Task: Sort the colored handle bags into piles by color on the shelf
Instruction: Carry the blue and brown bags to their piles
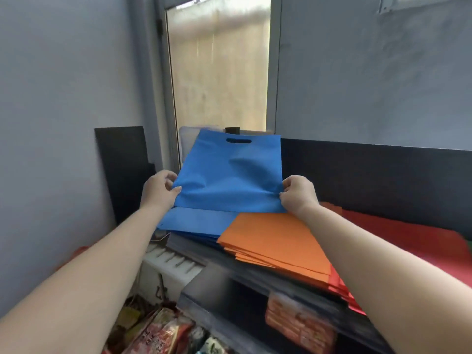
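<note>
Your left hand [159, 189] and right hand [297, 191] each pinch a lower corner of the blue handle bag [229, 172], stretched flat above the blue pile [194, 222] at 12 o'clock for matching

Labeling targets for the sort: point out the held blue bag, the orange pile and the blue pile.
held blue bag [229, 175], head view, middle of its raised panel below the handle slot.
orange pile [270, 238], head view, face of the top bag.
blue pile [196, 221], head view, top bag's exposed near strip.
</note>
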Demonstrator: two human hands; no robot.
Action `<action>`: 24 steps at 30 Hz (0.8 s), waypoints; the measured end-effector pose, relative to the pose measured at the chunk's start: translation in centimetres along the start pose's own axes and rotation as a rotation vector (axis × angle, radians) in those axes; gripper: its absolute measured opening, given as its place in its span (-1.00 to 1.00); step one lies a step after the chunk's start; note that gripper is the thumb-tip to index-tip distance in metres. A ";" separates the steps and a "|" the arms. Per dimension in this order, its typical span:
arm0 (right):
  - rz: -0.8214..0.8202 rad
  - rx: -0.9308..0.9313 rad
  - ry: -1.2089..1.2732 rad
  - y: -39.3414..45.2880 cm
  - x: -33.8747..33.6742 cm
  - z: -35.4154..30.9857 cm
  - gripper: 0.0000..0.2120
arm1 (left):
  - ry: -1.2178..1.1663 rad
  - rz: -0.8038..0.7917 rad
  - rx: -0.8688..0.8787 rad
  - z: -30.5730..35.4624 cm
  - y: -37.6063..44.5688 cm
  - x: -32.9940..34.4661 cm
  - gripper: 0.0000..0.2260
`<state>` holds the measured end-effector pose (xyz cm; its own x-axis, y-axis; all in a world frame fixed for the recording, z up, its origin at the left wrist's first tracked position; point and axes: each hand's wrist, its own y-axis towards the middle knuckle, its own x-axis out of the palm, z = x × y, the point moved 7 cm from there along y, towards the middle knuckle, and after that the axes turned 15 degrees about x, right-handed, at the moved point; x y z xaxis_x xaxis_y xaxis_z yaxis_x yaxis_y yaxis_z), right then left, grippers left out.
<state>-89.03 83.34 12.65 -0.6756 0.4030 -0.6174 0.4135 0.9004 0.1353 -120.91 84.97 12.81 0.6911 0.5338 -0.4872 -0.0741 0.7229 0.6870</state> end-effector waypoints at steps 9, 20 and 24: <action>-0.050 0.044 -0.063 1.3 10.9 -2.2 -0.77 | 0.060 0.014 -0.095 -9.9 0.5 0.0 -0.85; -0.056 0.131 -0.239 4.3 16.5 1.3 -0.86 | 0.154 -0.218 -0.177 -15.0 -0.6 6.1 -0.78; -0.088 0.135 -0.291 4.9 16.3 1.7 -0.86 | 0.220 -0.274 -0.185 -14.9 -0.4 6.7 -0.70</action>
<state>-96.97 94.02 1.89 -0.5176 0.2431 -0.8204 0.4518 0.8919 -0.0207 -127.00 94.75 1.23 0.5338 0.3768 -0.7571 -0.0501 0.9078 0.4165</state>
